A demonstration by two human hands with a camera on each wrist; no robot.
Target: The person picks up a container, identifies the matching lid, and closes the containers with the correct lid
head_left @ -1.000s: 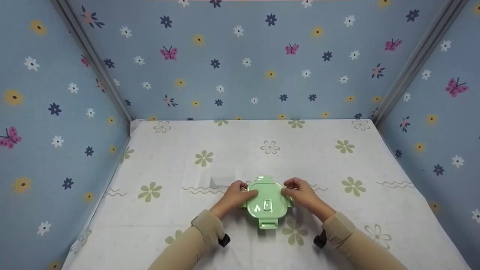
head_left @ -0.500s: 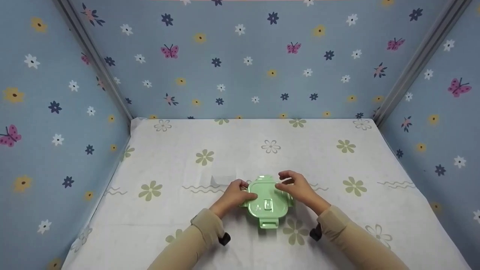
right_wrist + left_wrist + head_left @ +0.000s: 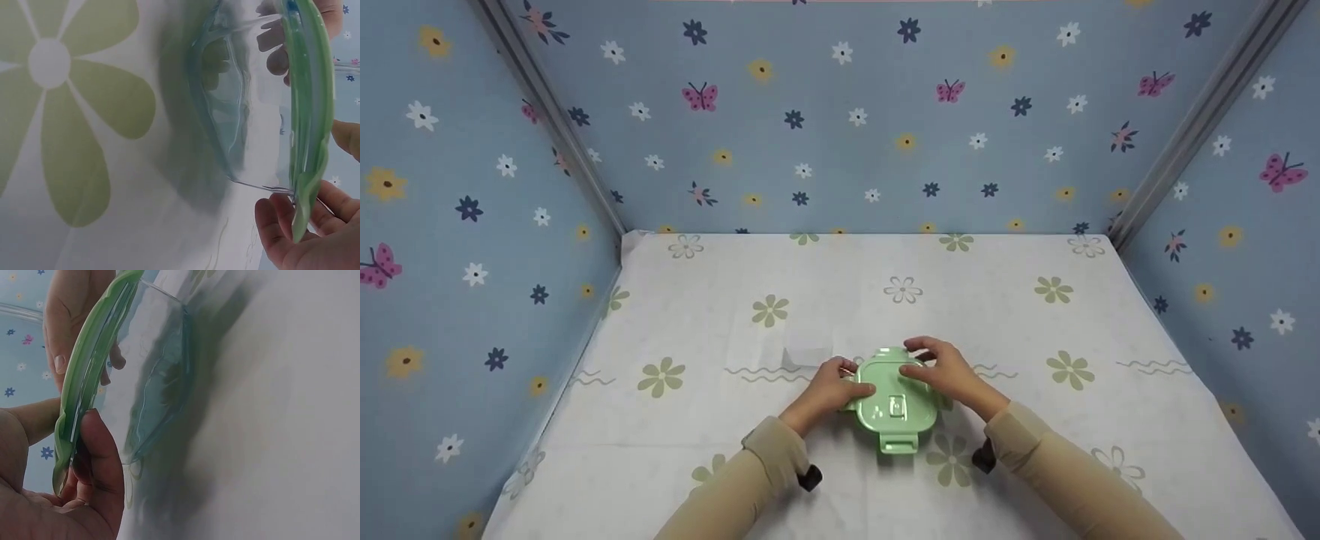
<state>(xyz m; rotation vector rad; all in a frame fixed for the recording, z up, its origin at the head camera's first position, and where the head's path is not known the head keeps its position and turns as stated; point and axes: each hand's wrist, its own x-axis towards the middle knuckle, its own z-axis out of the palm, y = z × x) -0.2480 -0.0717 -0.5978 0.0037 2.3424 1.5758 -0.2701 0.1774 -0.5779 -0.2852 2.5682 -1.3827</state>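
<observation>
A square glass food container point(image 3: 225, 112) with a pale green lid point(image 3: 885, 382) sits near the middle of the table. The near flap point(image 3: 898, 444) of the lid juts outward. My left hand point(image 3: 834, 394) holds the left side, thumb on top of the lid and fingers curled under the rim, as the left wrist view shows. At the far right corner, my right hand point(image 3: 952, 373) has its thumb on the lid. Its fingers curl around the far flap point(image 3: 305, 208), on both sides of it in the right wrist view.
A white cloth with green flowers covers the table point(image 3: 675, 427). Blue panels point(image 3: 840, 150) with flowers and butterflies enclose the back and both sides, joined by grey posts point(image 3: 1192, 120). A small clear patch point(image 3: 808, 355) lies behind the left hand.
My right hand has moved from the lid's right side to its far right corner and the far flap. The left hand keeps its hold, and the container stays in place.
</observation>
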